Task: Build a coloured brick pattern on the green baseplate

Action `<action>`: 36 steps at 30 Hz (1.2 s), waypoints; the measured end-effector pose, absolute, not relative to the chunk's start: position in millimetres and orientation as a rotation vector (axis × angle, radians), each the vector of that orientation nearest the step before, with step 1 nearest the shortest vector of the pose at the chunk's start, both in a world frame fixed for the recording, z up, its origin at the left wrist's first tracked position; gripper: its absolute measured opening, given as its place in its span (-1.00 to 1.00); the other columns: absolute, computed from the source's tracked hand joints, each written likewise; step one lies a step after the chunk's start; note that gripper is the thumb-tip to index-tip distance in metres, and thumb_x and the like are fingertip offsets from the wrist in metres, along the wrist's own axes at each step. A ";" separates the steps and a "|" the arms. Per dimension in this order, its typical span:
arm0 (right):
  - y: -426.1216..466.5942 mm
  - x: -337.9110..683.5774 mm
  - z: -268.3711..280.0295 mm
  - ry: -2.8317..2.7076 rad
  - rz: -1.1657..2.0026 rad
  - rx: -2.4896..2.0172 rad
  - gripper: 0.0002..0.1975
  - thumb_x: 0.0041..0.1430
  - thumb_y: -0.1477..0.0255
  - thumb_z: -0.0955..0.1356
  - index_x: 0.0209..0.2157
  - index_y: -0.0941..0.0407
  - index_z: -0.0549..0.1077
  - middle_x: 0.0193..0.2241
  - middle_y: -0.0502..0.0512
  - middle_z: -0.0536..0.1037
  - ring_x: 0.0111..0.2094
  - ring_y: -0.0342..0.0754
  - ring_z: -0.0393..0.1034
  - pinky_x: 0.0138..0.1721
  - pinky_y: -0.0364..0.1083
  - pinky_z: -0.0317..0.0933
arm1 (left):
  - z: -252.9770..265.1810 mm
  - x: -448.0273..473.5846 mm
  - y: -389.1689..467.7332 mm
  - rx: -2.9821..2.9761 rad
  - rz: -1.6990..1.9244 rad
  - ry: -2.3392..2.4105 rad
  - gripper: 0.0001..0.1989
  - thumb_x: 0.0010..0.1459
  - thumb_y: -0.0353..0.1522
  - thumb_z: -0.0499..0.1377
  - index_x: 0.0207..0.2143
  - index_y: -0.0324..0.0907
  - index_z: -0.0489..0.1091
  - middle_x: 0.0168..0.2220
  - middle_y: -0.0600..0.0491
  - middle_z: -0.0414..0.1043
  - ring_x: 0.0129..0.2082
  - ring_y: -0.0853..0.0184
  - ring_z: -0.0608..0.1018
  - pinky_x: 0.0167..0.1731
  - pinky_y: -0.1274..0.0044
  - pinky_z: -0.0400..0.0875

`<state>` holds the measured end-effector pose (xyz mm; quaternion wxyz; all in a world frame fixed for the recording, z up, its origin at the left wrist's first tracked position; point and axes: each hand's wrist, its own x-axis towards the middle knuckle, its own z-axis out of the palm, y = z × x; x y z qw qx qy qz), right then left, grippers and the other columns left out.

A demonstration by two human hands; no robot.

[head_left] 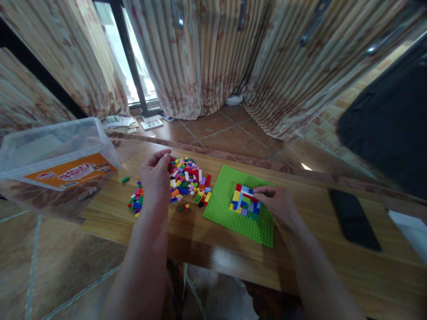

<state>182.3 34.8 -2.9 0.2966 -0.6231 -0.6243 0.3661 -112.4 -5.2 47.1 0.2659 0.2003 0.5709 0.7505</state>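
A green studded baseplate [220, 195] lies on the table, bearing a low build of coloured toy bricks [238, 199] in red, yellow, white, blue and green. My right hand [276, 203] is at the build's right edge, thumb and fingers pinched on a toy brick that they partly cover. Over the loose pile of toy bricks [187, 180], my left hand [155, 169] is raised with its fingertips drawn together. Whatever those fingers may hold is hidden. The left hand and forearm cover part of the pile.
A clear plastic tub [60, 146] with an orange label stands at the left. One green brick [125, 180] lies apart near it. To the right are a black phone-like slab [354, 220] and white paper [410, 229]. Curtains [200, 58] hang beyond the wooden table [213, 249].
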 end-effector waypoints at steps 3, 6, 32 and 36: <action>34.7 181.0 -2.1 -1.684 0.946 -1.678 -0.77 -0.14 0.26 0.42 -0.43 0.08 0.63 -0.45 0.08 0.64 -0.40 0.03 0.48 -0.30 0.00 0.30 | 48.6 -111.3 -6.2 0.542 2.018 1.546 -0.88 -0.11 -0.37 0.24 -0.44 -0.21 0.46 -0.56 0.13 0.40 -0.64 0.54 0.33 -0.61 0.66 0.18; 35.0 181.7 -1.1 -1.695 0.956 -1.676 -0.78 -0.15 0.26 0.42 -0.45 0.08 0.63 -0.45 0.08 0.64 -0.41 0.03 0.48 -0.30 -0.01 0.29 | 48.1 -112.8 -6.6 0.534 2.023 1.541 -0.88 -0.11 -0.37 0.24 -0.44 -0.21 0.46 -0.56 0.13 0.41 -0.65 0.55 0.33 -0.61 0.67 0.18; -31.7 61.2 1.0 -2.383 0.352 -1.020 -0.80 0.23 0.43 0.33 -0.15 0.11 0.54 -0.09 0.17 0.55 -0.04 0.10 0.33 -0.01 0.10 0.22 | 43.8 -124.5 -12.4 0.510 2.089 1.475 -0.87 -0.09 -0.42 0.21 -0.41 -0.23 0.50 -0.55 0.13 0.45 -0.65 0.57 0.35 -0.61 0.70 0.24; -36.4 53.0 -0.7 -2.447 0.300 -1.120 -0.77 0.22 0.42 0.34 -0.10 0.13 0.52 -0.06 0.20 0.52 -0.02 0.14 0.28 0.00 0.12 0.19 | 44.5 -125.3 -12.5 0.510 2.094 1.474 -0.87 -0.10 -0.42 0.21 -0.42 -0.23 0.51 -0.56 0.14 0.44 -0.66 0.57 0.34 -0.61 0.70 0.23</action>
